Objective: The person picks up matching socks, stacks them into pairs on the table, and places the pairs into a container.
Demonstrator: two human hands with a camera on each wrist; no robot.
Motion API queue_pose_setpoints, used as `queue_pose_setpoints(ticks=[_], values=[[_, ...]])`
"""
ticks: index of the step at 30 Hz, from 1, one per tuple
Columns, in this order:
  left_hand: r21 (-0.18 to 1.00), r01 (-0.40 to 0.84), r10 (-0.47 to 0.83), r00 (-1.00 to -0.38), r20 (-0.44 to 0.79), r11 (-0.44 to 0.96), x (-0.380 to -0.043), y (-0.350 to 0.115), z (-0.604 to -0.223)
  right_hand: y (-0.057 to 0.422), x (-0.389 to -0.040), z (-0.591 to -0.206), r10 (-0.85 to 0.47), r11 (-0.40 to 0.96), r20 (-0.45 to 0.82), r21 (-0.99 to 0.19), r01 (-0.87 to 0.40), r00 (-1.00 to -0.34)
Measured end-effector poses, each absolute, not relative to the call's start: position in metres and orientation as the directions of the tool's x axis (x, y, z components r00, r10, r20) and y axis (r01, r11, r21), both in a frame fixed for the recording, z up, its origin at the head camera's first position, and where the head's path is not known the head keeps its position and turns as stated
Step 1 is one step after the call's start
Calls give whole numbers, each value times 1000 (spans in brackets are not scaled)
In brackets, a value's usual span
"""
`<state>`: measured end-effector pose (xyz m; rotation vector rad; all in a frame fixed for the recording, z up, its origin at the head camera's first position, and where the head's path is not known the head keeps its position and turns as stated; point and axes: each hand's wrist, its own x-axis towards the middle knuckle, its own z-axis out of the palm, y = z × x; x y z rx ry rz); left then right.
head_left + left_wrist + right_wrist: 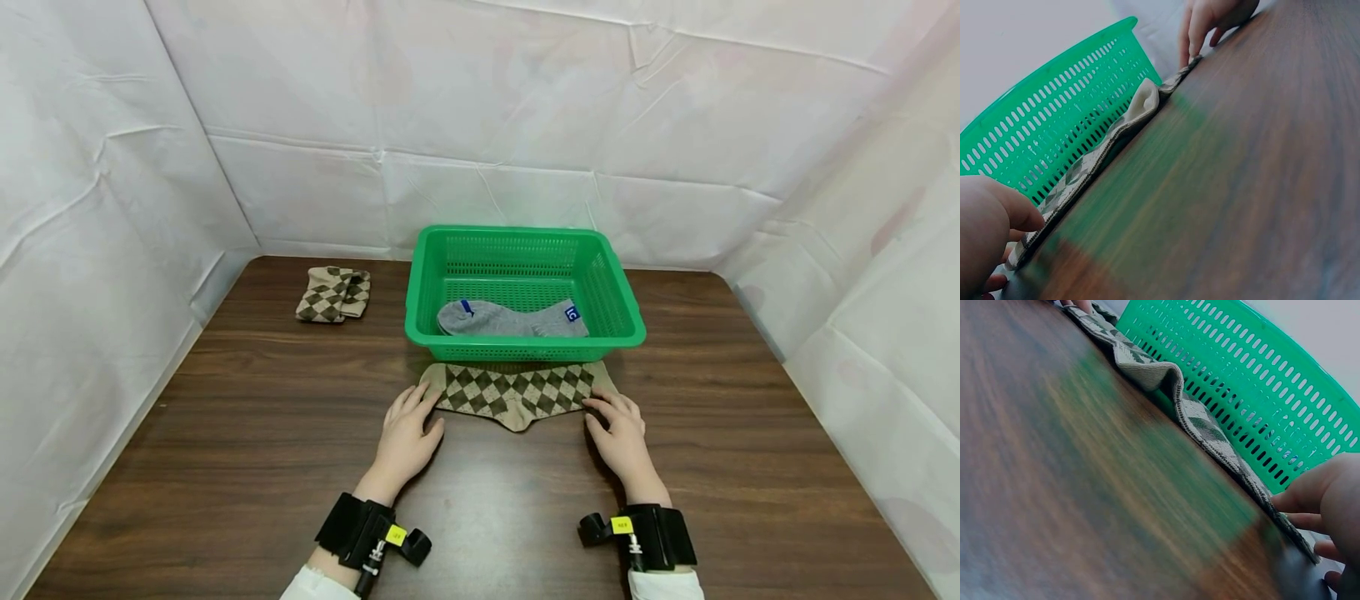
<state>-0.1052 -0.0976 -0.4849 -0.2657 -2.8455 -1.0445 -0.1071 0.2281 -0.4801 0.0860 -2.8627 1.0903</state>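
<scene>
A beige and dark-green argyle sock [517, 392] lies stretched sideways on the table, close along the front of the green basket [525, 350]. Its heel bulges toward me, and the wrist views show the near edge rising in a small fold there. At its left end rest the fingertips of my left hand [408, 433], thumb apart to the side. My right hand [621, 433] touches the other end in the same way, fingers slightly bent over the fabric. Inside the basket lies a grey sock [513, 320] with blue marks.
Toward the back left of the brown wooden table [225, 433] sits a folded argyle sock bundle [330, 295]. White sheeting [480, 108] hangs behind the table and along both sides. A black camera strap [356, 529] wraps my left wrist, another strap [663, 537] my right.
</scene>
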Motion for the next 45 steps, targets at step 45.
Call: queue_pose_setpoints(ticks=[45], values=[[773, 110, 10, -991, 133, 625, -98, -104, -482, 224, -108, -481, 360, 625, 194, -776, 81, -913]])
